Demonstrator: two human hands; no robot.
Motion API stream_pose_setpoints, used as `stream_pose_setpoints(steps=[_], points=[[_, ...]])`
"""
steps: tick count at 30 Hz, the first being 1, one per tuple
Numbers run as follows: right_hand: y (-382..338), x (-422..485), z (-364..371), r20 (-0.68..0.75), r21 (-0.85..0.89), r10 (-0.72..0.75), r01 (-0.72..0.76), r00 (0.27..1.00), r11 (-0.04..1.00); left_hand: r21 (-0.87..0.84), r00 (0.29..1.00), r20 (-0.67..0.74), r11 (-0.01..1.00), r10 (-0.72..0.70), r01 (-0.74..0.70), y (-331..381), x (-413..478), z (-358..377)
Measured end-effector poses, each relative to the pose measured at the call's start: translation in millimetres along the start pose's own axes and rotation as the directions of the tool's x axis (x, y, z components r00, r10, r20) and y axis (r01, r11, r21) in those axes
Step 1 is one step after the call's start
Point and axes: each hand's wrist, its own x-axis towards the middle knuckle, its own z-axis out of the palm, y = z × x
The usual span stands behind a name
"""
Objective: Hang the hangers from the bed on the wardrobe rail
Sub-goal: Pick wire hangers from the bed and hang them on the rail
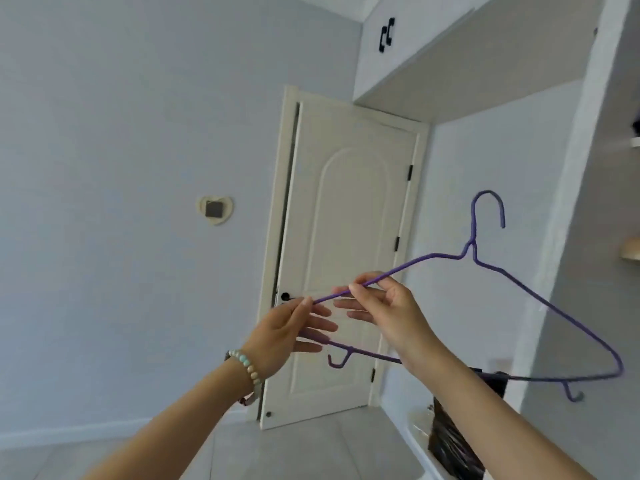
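Hanger (471, 244), purple wire, before door (346, 202) | left grip (284, 337), right grip (384, 313) both pinch its shoulder | rail unseen; hanging pending

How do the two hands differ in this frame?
The left hand wears a beaded bracelet; the right hand has a bare wrist. The left pinches the purple hanger at its end corner, the right higher up its sloping arm. Both hold the same hanger.
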Motion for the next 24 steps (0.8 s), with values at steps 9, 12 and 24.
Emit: stream_pose_setpoints(steps=[9,12,24], points=[[-50,-28,-151,-0.244,-0.167,-0.076,0.036,0.967,0.985,0.042,0.947,0.288,0.986,0.141,-0.159,39,60,142],[-61,-34,-205,-0.270,-0.217,-0.077,0.017,0.960,0.976,-0.004,0.921,0.353,0.984,0.167,-0.178,45,76,195],[-91,-59,-390,-0.362,-0.190,-0.041,-0.030,0.931,0.981,-0.139,0.835,0.495,0.970,0.242,-0.198,61,123,380]])
